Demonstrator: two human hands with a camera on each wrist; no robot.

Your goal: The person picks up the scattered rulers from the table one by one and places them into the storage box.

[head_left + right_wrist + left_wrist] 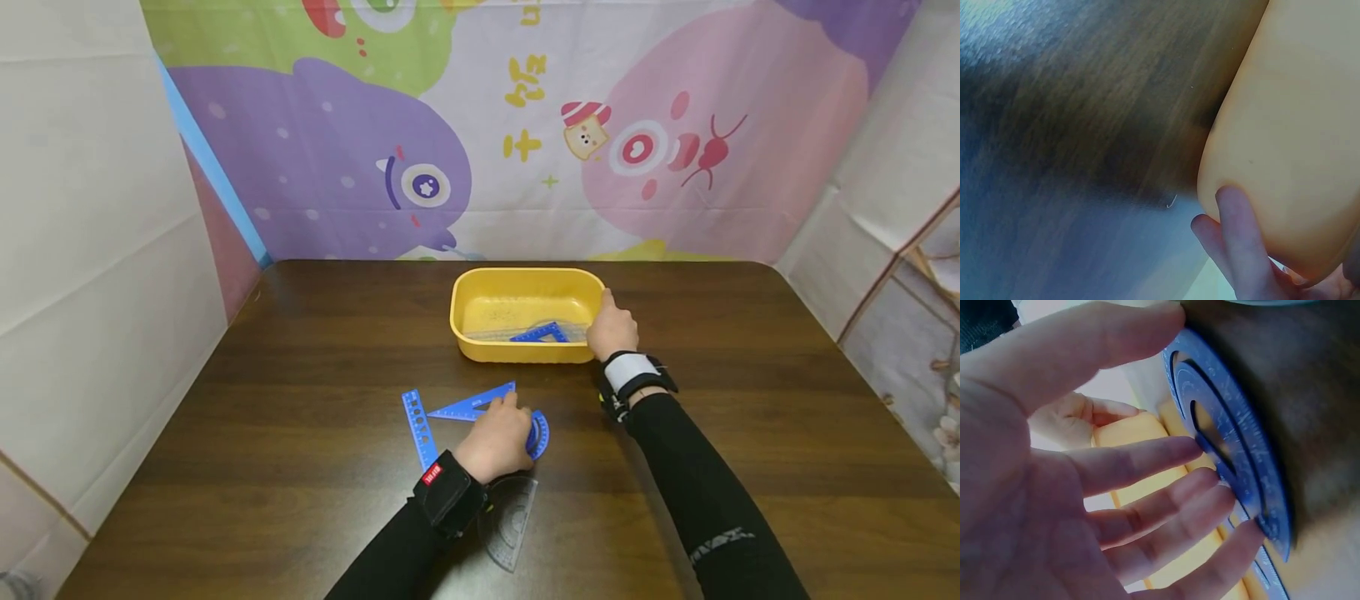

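Observation:
My left hand (497, 437) is over a blue protractor (538, 435) on the table. In the left wrist view, its fingers (1166, 506) are spread, with fingertips touching the blue protractor (1247, 450) along its straight side and the thumb near one end. Beside that hand lie a blue set square (468, 403), a blue ruler (418, 427) and a clear protractor (510, 521). With my right hand (613, 329) I grip the right end of a yellow box (480, 352); in the right wrist view, fingers (1244, 237) press its outer wall. Inside the box is another blue set square (551, 332).
Clear plastic pieces, hard to make out, lie in the box beside the blue set square. The brown wooden table (300, 350) meets a cartoon-printed cloth (517, 225) at its back edge. Pale cloth walls rise on both sides.

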